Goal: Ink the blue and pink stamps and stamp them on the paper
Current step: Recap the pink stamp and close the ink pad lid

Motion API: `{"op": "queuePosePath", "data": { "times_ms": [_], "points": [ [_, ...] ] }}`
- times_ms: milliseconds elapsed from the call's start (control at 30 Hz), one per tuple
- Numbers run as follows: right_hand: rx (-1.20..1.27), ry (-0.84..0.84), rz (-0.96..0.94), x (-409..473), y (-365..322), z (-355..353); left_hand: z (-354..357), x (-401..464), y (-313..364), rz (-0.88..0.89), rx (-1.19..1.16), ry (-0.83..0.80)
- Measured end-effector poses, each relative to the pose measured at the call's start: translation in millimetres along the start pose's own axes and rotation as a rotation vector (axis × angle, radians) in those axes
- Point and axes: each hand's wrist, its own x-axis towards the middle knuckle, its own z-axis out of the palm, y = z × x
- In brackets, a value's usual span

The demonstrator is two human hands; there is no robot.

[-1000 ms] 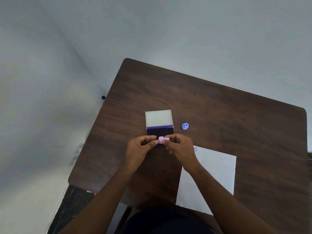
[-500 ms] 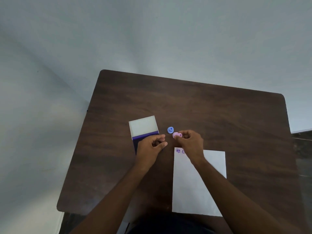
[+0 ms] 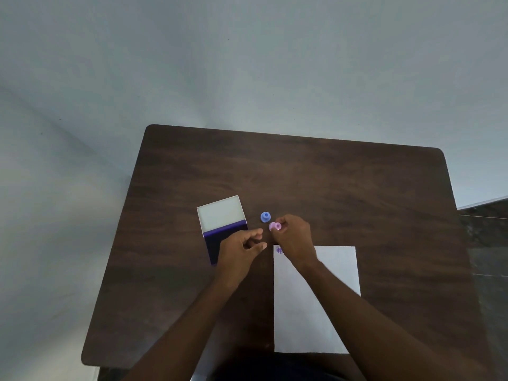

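Observation:
My right hand (image 3: 294, 236) pinches the small pink stamp (image 3: 275, 226) just above the white paper (image 3: 313, 306), close to the blue stamp (image 3: 265, 216), which stands alone on the table. A purple print (image 3: 279, 250) shows at the paper's top left corner, partly hidden by my right hand. My left hand (image 3: 240, 250) hovers with loosely curled fingers over the purple ink pad (image 3: 220, 237), holding nothing. The pad's white lid (image 3: 221, 214) lies open behind it.
Everything lies on a dark brown wooden table (image 3: 330, 188) set against a pale wall. A dark floor strip (image 3: 486, 232) shows past the table's right edge.
My right hand carried the pink stamp from the ink pad rightward, next to the blue stamp. My left hand let go of it and stayed by the pad. The camera view shifted.

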Motion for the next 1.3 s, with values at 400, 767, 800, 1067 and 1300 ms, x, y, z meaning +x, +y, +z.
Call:
{"op": "queuePosePath", "data": {
  "times_ms": [400, 767, 800, 1067, 1300],
  "points": [
    [-0.139, -0.037, 0.023, 7.1, -0.9, 9.9, -5.0, 0.5, -2.6, -0.028, -0.037, 0.005],
    [0.012, 0.106, -0.095, -12.0, 0.2, 1.7, -13.3, -0.3, -14.2, -0.060, -0.121, 0.064],
    [0.037, 0.125, -0.130, -13.4, -2.7, 0.8, -16.6, 0.3, -18.7, -0.072, -0.142, 0.087],
    [0.035, -0.062, -0.409, -11.9, -36.9, 10.6, -50.3, 4.0, -42.7, -0.113, -0.220, 0.275],
    [-0.207, -0.214, -0.442, -6.5, -67.9, 32.2, -78.8, 16.4, -47.3, -0.201, -0.271, 0.370]
  ]
}}
